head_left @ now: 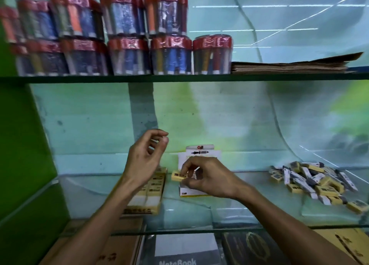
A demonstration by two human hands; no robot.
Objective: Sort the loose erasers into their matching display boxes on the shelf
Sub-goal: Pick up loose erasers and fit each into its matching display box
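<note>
Yellow eraser (pixel 178 176) is pinched by the right hand (pixel 207 178), fingers (pixel 186 166) curled over it, its end sticking out left, just above the white display box (pixel 199 155). Left hand (pixel 142 161) is raised over the yellow display box (pixel 149 193), fingers loosely curled, nothing held. Loose erasers (pixel 315 182) are piled on the glass shelf (pixel 239 210), well right.

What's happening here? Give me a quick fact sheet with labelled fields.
right hand: pinches a yellow eraser over the white display box
left hand: raised, fingers loosely curled, holds nothing
yellow display box: under the left hand, rows of erasers inside
loose erasers: piled at right on the glass shelf
</note>
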